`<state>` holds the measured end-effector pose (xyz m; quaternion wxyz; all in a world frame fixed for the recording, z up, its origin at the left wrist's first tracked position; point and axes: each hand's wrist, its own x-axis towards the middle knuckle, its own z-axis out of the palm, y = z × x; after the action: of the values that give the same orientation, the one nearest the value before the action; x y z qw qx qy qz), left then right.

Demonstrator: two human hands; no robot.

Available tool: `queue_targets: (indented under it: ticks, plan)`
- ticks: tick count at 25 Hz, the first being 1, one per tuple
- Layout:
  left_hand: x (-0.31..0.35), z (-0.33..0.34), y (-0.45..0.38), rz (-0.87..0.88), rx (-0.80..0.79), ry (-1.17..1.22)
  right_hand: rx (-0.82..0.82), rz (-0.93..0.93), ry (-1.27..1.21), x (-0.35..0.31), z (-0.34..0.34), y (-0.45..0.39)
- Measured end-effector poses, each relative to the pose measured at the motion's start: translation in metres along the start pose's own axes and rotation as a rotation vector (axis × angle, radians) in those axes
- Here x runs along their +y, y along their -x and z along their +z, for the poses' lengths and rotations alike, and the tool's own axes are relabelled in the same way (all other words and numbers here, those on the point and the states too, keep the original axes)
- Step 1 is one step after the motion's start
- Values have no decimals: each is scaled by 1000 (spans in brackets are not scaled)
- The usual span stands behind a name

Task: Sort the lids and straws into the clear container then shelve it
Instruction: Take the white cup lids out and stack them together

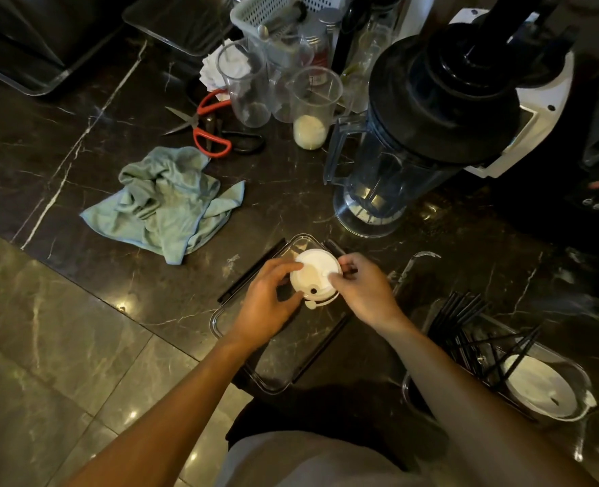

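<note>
Dark marble counter (291, 191) below, both hands, left hand (269, 304) and right hand (364, 290), pinching the lid stack (315, 275); I should lower it level into the clear container (220, 321)

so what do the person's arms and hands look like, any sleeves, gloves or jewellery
Both forearms are bare right to the bottom of the picture, with no sleeve in view. The left hand and right hand wear no gloves, and no ring, watch or bracelet shows on the fingers or wrists. A grey garment shows below, between the arms.
</note>
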<state>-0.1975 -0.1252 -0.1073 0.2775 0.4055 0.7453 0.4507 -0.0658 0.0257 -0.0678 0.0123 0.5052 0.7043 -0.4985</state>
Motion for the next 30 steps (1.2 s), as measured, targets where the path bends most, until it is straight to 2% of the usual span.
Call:
queue_targets:
  ticks: [6, 9, 12, 15, 20, 23, 25, 27, 30]
  plan:
    - [5, -2, -8, -47, 25, -5, 34, 12, 116, -3, 3, 7]
    - [14, -3, -8, -130, 73, 23, 9, 58, 63, -2, 4, 15]
    - [18, -6, -11, -162, 23, -24, -39, 30, 177, 2, 5, 17]
    - [21, -9, -18, -154, 14, -44, -19, 10, 304, 5, 7, 20]
    - [23, -6, -29, -172, 28, -87, 6, -2, 308, 3, 5, 28]
    - [50, 9, -37, -82, 37, -178, 90, -45, 199, 1, -29, 42]
    - [80, 31, -44, -6, -16, -171, 197, -91, 79, 10, -64, 59]
    - [110, 62, -48, 26, -140, -57, 337, -107, 17, 30, -102, 77]
    - [154, 120, -43, 129, -341, -23, 527, -11, -64, 77, -152, 111]
